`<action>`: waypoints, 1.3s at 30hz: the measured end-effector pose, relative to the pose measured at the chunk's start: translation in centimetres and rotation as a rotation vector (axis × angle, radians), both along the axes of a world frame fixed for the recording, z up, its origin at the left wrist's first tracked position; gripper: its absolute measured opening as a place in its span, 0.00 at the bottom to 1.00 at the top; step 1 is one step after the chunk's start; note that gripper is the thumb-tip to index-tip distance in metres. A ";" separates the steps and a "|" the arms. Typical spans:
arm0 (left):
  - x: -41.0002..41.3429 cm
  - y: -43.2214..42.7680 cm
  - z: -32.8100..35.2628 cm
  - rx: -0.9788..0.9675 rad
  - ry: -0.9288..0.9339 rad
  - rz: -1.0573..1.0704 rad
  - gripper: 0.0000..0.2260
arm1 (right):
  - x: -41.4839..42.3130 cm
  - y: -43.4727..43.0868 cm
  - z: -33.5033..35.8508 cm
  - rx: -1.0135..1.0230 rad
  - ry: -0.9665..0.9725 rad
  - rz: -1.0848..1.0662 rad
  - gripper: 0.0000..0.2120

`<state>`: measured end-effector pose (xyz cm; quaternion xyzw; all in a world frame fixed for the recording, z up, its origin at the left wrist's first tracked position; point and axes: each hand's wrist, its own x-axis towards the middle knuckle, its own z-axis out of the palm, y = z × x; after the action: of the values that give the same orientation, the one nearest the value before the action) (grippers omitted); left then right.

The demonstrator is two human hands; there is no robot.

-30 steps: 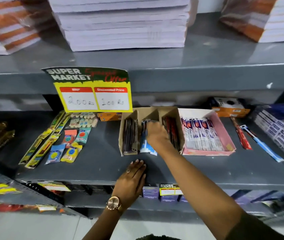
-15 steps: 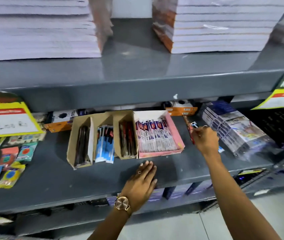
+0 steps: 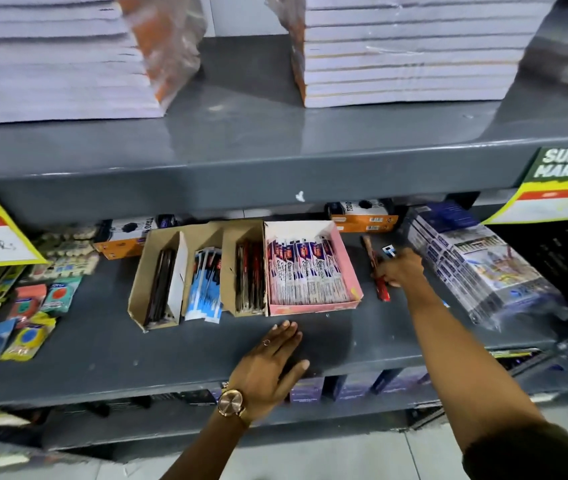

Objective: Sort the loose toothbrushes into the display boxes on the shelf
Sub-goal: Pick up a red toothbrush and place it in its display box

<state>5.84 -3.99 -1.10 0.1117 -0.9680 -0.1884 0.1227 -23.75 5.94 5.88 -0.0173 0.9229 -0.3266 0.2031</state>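
Loose red-packed toothbrush [image 3: 382, 288] lies flat right of pink display box [image 3: 351, 271]; three brown boxes [image 3: 144, 289] hold more.

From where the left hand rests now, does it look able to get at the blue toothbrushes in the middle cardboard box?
Probably yes. The left hand lies flat on the shelf just in front of the boxes, and the blue toothbrushes stick out of the box's open front with nothing between.

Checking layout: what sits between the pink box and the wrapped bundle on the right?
Head view: a loose red toothbrush, a blue one, and the right hand on them.
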 end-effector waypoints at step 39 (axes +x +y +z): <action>-0.3 2.7 6.5 1.410 0.262 0.109 0.04 | 16.0 2.6 5.2 -0.597 -0.214 0.447 0.17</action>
<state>5.54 -1.27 5.45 0.1891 -0.5865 -0.7740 0.1458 -7.80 8.56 11.12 -0.2420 0.7343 -0.5285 0.3505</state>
